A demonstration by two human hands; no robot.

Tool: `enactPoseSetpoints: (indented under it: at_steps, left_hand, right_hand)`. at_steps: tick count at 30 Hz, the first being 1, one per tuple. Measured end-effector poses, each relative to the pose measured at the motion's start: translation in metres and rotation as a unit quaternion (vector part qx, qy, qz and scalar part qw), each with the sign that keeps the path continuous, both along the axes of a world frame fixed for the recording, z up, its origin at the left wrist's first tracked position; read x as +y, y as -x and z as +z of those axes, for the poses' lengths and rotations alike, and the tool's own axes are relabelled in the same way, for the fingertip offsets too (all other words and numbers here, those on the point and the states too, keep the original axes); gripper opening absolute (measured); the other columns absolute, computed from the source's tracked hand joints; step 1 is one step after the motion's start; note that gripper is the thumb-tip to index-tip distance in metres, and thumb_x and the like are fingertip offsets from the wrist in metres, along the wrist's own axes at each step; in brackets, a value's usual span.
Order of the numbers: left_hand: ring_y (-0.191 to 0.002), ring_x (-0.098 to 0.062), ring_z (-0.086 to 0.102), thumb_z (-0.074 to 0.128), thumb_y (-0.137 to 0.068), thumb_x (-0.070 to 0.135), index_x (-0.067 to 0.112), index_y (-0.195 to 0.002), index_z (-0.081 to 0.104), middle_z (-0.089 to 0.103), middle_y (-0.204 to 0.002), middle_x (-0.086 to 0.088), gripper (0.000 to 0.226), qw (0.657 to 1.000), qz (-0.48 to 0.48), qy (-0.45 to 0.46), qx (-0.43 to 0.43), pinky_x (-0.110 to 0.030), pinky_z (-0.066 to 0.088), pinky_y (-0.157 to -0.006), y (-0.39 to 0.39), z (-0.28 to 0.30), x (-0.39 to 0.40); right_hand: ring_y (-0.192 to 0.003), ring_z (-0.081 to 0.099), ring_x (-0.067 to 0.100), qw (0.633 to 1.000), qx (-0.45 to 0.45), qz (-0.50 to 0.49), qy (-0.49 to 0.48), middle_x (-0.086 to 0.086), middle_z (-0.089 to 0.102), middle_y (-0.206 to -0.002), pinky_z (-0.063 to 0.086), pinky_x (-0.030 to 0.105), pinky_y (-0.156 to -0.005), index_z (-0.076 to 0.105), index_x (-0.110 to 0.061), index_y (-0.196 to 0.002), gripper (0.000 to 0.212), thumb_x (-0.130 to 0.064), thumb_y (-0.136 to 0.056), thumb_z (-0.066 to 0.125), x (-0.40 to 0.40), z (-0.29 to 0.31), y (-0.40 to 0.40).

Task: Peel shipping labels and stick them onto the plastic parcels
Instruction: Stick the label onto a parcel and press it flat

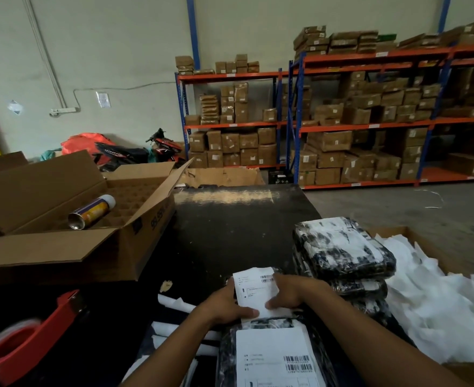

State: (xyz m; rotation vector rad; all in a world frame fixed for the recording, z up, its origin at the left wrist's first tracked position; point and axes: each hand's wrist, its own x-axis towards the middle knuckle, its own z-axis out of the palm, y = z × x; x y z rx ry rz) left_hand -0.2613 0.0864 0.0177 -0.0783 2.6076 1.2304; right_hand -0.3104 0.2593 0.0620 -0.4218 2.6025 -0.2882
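Here, both hands (258,300) pinch a shipping label (255,289) over the black table (230,233), box-filled shelves (342,127) behind.

both hands (255,301) gripping label (255,289), parcels (344,247) beside

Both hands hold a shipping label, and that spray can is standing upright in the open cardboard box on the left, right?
Not quite. The head view shows the spray can lying on its side in the open cardboard box. The left hand and right hand do hold a shipping label.
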Motion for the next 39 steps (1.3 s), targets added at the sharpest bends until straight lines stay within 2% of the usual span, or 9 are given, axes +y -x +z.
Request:
enactPoseSetpoints:
  at_steps: [5,12,18,25,30,32,35,37,39]
  left_hand:
    - [-0.114,-0.008,0.050,0.077,-0.076,0.023,0.026,-0.147,0.024,0.051,-0.140,0.003,0.088,0.999,0.013,-0.042,0.007,-0.021,0.042,-0.093,-0.004,-0.006,-0.005]
    - [-0.112,-0.007,0.049,0.078,-0.075,0.019,0.026,-0.145,0.031,0.051,-0.140,0.002,0.084,0.998,0.031,-0.038,0.043,-0.022,0.042,-0.090,-0.008,0.008,-0.008]
    - [-0.127,-0.016,0.048,0.079,-0.074,0.022,0.032,-0.150,0.020,0.049,-0.143,0.003,0.096,0.990,0.057,-0.003,0.133,-0.031,0.042,-0.102,-0.018,0.068,-0.018]
    - [-0.127,-0.011,0.045,0.073,-0.082,0.028,0.034,-0.150,0.011,0.047,-0.142,0.009,0.092,0.968,0.097,0.029,0.228,-0.016,0.036,-0.088,-0.090,0.122,0.006]
    - [-0.083,0.007,0.051,0.074,-0.081,0.026,0.041,-0.147,0.017,0.050,-0.118,0.019,0.088,0.968,0.102,0.010,0.229,-0.003,0.045,-0.053,-0.141,0.136,0.024]
    - [-0.080,0.007,0.053,0.075,-0.079,0.028,0.043,-0.145,0.021,0.053,-0.124,0.019,0.086,0.971,0.084,0.001,0.226,-0.002,0.045,-0.050,-0.157,0.135,0.032]
    - [-0.097,-0.002,0.053,0.076,-0.078,0.033,0.043,-0.143,0.026,0.054,-0.127,0.016,0.083,0.975,0.045,-0.004,0.215,-0.007,0.047,-0.066,-0.177,0.129,0.040]
    - [-0.111,-0.008,0.054,0.077,-0.073,0.041,0.045,-0.141,0.030,0.055,-0.131,0.017,0.083,0.980,0.022,-0.014,0.195,-0.025,0.050,-0.089,-0.189,0.120,0.040]
    - [-0.117,-0.012,0.055,0.078,-0.068,0.048,0.047,-0.140,0.032,0.056,-0.132,0.016,0.086,0.985,0.003,-0.021,0.169,-0.037,0.049,-0.097,-0.199,0.108,0.035]
  right_hand:
    - [-0.127,0.048,0.026,0.999,-0.035,-0.017,0.026,0.005,0.044,-0.145,0.039,0.041,-0.107,0.037,-0.015,-0.141,0.100,-0.062,-0.060,0.073,-0.009,-0.002,0.004]
    - [-0.132,0.042,0.025,0.994,-0.008,-0.081,0.068,0.011,0.038,-0.148,0.038,0.030,-0.105,0.032,-0.006,-0.142,0.081,-0.038,-0.079,0.072,-0.020,0.012,-0.010]
    - [-0.134,0.035,0.035,0.981,0.092,-0.076,0.153,0.014,0.025,-0.151,0.037,0.040,-0.106,0.019,-0.023,-0.146,0.089,-0.050,-0.077,0.068,-0.024,0.044,-0.020]
    - [-0.135,0.029,0.037,0.943,0.210,-0.053,0.254,0.008,0.019,-0.153,0.034,0.049,-0.108,0.021,-0.041,-0.145,0.085,-0.059,-0.074,0.065,0.000,0.074,-0.062]
    - [-0.139,0.023,0.035,0.936,0.217,-0.040,0.275,0.007,0.016,-0.155,0.031,0.051,-0.110,0.024,-0.044,-0.143,0.083,-0.063,-0.073,0.064,0.025,0.085,-0.123]
    - [-0.141,0.020,0.034,0.937,0.217,-0.055,0.267,0.007,0.014,-0.156,0.028,0.049,-0.113,0.026,-0.043,-0.143,0.081,-0.062,-0.074,0.064,0.039,0.086,-0.145]
    - [-0.134,0.034,0.032,0.941,0.204,-0.083,0.258,0.009,0.026,-0.151,0.037,0.048,-0.107,0.032,-0.044,-0.140,0.081,-0.065,-0.069,0.065,0.057,0.081,-0.175]
    - [-0.128,0.041,0.030,0.939,0.204,-0.096,0.258,0.007,0.034,-0.143,0.040,0.046,-0.104,0.035,-0.042,-0.139,0.079,-0.065,-0.069,0.065,0.063,0.075,-0.196]
    - [-0.126,0.044,0.028,0.940,0.203,-0.114,0.251,0.006,0.038,-0.139,0.041,0.044,-0.103,0.039,-0.041,-0.138,0.079,-0.067,-0.067,0.065,0.063,0.066,-0.215]
